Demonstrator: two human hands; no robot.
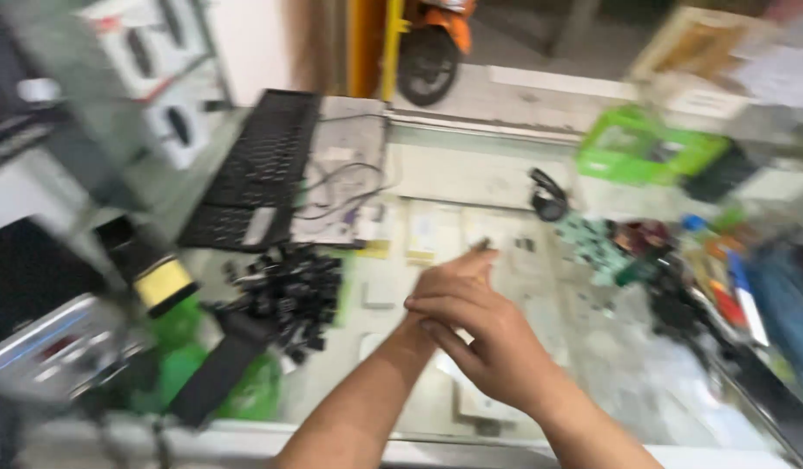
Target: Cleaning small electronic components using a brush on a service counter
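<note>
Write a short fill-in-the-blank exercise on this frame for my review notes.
1. The right hand lies ____ the left hand.
2. The black keyboard rests on a ____ counter.
3. The pile of small loose key caps is ____ in colour.
4. The tray at the far right is ____.

Missing words: over; glass; black; green

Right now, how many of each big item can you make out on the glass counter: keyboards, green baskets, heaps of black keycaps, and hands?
Keyboard: 1
Green basket: 1
Heap of black keycaps: 1
Hands: 2, the right hand laid over the left hand
Total: 5
The picture is blurred, so smaller items on the counter stay uncounted.
</note>
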